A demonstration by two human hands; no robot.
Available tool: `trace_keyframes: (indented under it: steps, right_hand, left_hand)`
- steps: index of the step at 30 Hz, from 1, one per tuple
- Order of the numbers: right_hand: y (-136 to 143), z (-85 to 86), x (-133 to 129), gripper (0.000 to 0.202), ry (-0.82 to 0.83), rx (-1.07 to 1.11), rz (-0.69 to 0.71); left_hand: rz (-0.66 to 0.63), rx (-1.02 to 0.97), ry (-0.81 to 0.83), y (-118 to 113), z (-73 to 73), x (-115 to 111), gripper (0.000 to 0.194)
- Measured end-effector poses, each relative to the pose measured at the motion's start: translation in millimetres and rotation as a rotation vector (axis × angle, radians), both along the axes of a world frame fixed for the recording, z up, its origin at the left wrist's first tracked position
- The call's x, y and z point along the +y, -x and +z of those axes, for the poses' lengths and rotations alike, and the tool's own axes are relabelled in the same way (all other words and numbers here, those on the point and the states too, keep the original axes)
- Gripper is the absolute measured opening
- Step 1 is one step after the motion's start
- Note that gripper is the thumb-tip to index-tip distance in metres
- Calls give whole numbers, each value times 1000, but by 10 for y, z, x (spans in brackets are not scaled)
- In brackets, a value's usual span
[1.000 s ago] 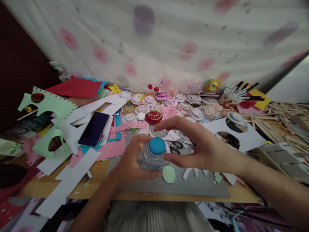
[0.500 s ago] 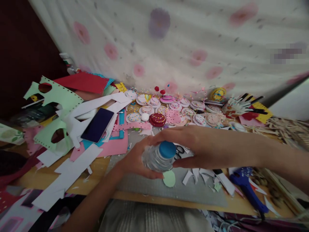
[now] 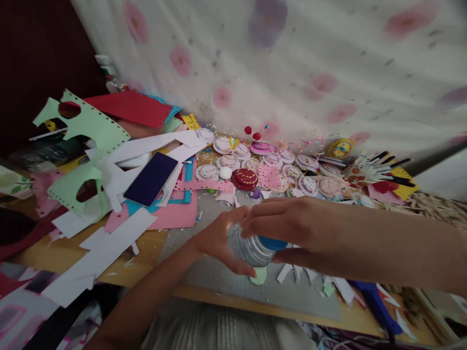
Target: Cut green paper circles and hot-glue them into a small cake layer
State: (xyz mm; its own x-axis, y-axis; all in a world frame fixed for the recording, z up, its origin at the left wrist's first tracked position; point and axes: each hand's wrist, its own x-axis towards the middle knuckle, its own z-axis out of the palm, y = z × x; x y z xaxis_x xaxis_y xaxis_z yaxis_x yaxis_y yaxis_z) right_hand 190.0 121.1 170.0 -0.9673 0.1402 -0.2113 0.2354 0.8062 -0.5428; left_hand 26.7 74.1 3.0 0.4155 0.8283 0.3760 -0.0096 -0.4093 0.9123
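Both hands clamped on bottle, near-center over mat

Phone (image 3: pixel 151 179) at left, on paper scraps. Left hand (image 3: pixel 223 242) wraps clear bottle (image 3: pixel 250 245), tilted right. Green disc (image 3: pixel 259 276) just below it in view. Right hand (image 3: pixel 297 228) grips around blue cap (image 3: pixel 273 242). Gray mat (image 3: pixel 292 296) beneath. Blue tool (image 3: pixel 377 306) near right.

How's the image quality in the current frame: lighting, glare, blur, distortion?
Head view: dim, soft light, darkest upper left; small highlights on the clear plastic bottle, no strong glare on the dark-screened phone; thin tan sticks at right look smeared; the white flowered curtain looks stretched toward the upper right, probably wide-angle distortion.
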Motion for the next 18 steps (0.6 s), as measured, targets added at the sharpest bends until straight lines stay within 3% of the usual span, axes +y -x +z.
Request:
trace_keyframes:
  steps: [5,9,18]
  right_hand:
    - [18,-13,10,28,33,-55,22]
    - [-58,-105,48,32,84,45,20]
    - [-10,-78,119,28,173,39,49]
  left_hand:
    - [-187,-34,-1,-12,-34,154,71]
    - [-311,-59,-68,-4,-12,266,62]
    - [-385,-17,20,6,-7,282,68]
